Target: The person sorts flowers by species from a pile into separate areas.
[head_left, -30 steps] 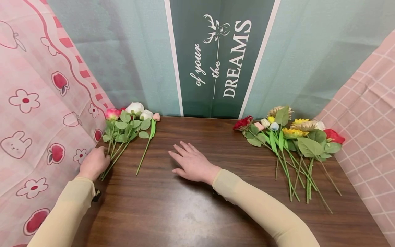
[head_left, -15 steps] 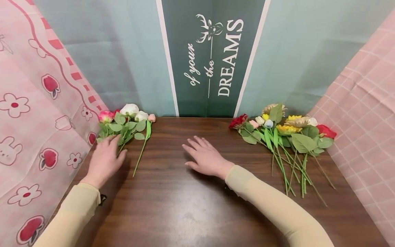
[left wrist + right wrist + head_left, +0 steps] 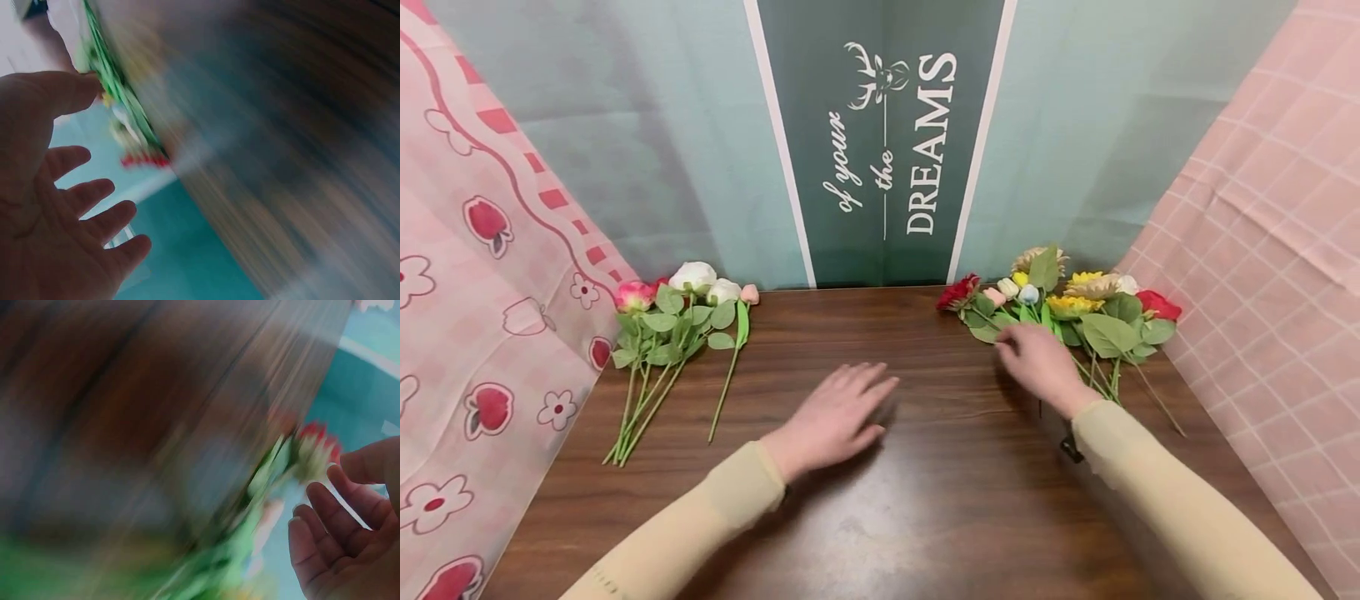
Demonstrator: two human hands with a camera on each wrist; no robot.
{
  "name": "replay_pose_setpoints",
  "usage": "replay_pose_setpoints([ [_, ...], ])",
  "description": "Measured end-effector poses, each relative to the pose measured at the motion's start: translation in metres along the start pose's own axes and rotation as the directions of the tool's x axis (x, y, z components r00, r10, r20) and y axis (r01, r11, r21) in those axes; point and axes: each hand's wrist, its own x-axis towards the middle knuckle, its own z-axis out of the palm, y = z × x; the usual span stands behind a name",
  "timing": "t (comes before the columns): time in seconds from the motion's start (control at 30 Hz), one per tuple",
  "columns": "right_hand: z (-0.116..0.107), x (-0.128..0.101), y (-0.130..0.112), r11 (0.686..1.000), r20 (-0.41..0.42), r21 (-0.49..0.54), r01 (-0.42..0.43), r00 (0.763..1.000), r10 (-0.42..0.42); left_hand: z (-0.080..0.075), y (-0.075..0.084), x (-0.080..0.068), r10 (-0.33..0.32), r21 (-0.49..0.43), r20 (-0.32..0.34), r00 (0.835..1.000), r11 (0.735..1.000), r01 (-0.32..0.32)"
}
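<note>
My left hand [image 3: 827, 421] is over the middle of the table, its fingers spread and holding nothing. In the left wrist view its fingers [image 3: 94, 219] are loosely bent with air between them. My right hand [image 3: 1043, 367] is at the left part of the right flower bunch, over green stems, and hides some of them. The right wrist view shows that hand's fingers [image 3: 334, 525] slightly bent around nothing, near a blurred red flower [image 3: 319, 440]. Close to this hand lie a dark red flower [image 3: 958, 292], small tulips [image 3: 1028, 293] and yellow sunflowers [image 3: 1073, 307]; whether it touches a stem I cannot tell.
Another bunch with white peonies [image 3: 694, 277] and a pink flower [image 3: 634, 296] lies at the back left; a single pink tulip [image 3: 749, 294] is beside it. Fabric walls enclose the brown table [image 3: 865, 517]: green curtain [image 3: 700, 125] behind, pink cloths at both sides.
My left hand has left the left bunch and moved right to the table's middle. The right hand has moved from the middle to the right bunch. The head view has shifted slightly.
</note>
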Motion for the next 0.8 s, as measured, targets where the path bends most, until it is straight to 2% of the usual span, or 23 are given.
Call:
replay_pose_setpoints([
  [0.07, -0.012, -0.008, 0.021, 0.998, -0.001, 0.0, -0.062, 0.998, 0.062, 0.004, 0.019, 0.017, 0.054, 0.003, 0.033, 0.998, 0.999, -0.054],
  [0.2, -0.03, -0.025, 0.052, 0.982, 0.061, 0.015, -0.191, 0.98, 0.19, 0.013, 0.054, 0.047, 0.128, 0.025, 0.088, 0.988, 0.991, -0.131],
  [0.3, -0.036, -0.033, 0.066, 0.963, 0.128, 0.037, -0.266, 0.957, 0.259, 0.021, 0.077, 0.066, 0.167, 0.046, 0.112, 0.979, 0.984, -0.173],
  [0.4, -0.035, -0.034, 0.07, 0.955, 0.172, 0.055, -0.293, 0.944, 0.28, 0.028, 0.093, 0.078, 0.187, 0.064, 0.131, 0.974, 0.978, -0.196],
  [0.57, -0.031, -0.03, 0.07, 0.951, 0.194, 0.049, -0.305, 0.937, 0.291, 0.032, 0.11, 0.089, 0.201, 0.064, 0.165, 0.966, 0.975, -0.214],
  [0.8, -0.031, -0.025, 0.07, 0.937, 0.225, 0.097, -0.335, 0.925, 0.307, 0.035, 0.112, 0.089, 0.212, 0.029, 0.181, 0.96, 0.975, -0.221],
])
